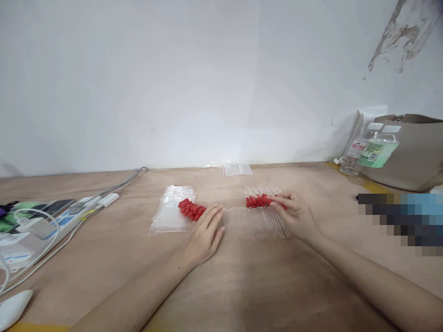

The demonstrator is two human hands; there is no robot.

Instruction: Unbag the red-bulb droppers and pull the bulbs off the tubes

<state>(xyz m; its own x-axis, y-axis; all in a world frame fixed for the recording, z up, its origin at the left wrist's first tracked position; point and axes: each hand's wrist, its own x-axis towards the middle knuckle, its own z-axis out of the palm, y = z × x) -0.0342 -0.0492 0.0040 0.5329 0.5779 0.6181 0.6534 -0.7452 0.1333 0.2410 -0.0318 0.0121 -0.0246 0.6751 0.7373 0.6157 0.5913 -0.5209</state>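
A row of clear thin tubes [254, 223] lies on the wooden table [242, 286] between my hands. My left hand [206, 233] rests flat beside the row's left end, fingers stretched out, close to a pile of red caps [191, 209]. My right hand [294, 214] sits at the row's right end with its fingers curled near a second pile of red caps [259, 200]; whether it holds one I cannot make out. More clear tubes [262, 189] lie just behind that pile.
A stack of clear plastic bags [169, 212] lies left of the caps, another bag [237, 169] by the wall. A power strip with cables [65, 219] sits at the left, two bottles [370, 150] and a beige bag [415, 152] at the right.
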